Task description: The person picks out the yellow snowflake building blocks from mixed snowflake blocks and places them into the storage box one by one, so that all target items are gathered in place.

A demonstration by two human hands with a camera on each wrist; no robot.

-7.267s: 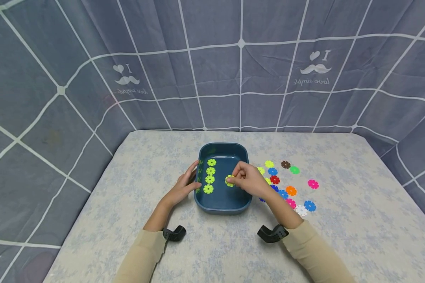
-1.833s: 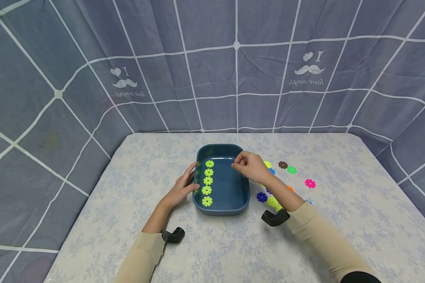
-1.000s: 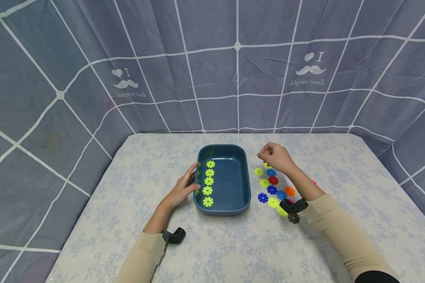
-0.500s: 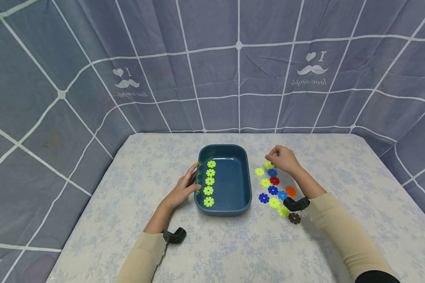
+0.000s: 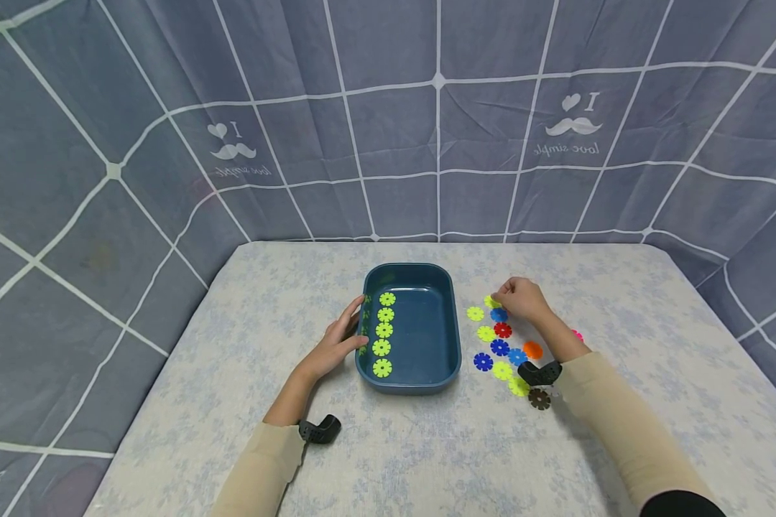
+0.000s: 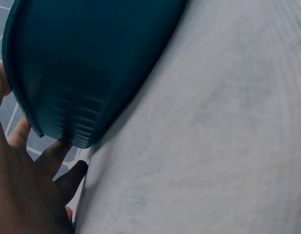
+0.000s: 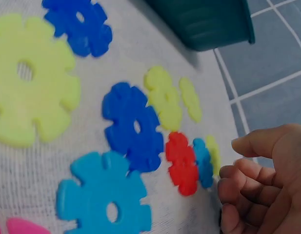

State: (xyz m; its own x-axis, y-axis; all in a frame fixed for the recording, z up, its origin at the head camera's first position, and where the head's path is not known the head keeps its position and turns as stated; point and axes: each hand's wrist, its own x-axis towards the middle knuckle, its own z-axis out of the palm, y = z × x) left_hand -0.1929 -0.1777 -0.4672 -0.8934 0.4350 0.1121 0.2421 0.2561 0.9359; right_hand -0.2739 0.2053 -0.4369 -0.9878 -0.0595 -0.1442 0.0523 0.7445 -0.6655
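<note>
Yellow, a disc (image 7: pixel 213 152) is lying on the surface (image 5: pixel 414 452) just by my right hand (image 5: pixel 522 298), whose thumb and forefinger are standing apart; my spread left hand (image 5: pixel 333 345) is touching the blue bin (image 5: pixel 423 345).

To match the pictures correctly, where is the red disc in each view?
Head: red disc, right of the tray.
Left wrist: not in it.
Right wrist: red disc, right of centre, left of the right hand.
Shared landmark: the tray, visible in all three views.
</note>
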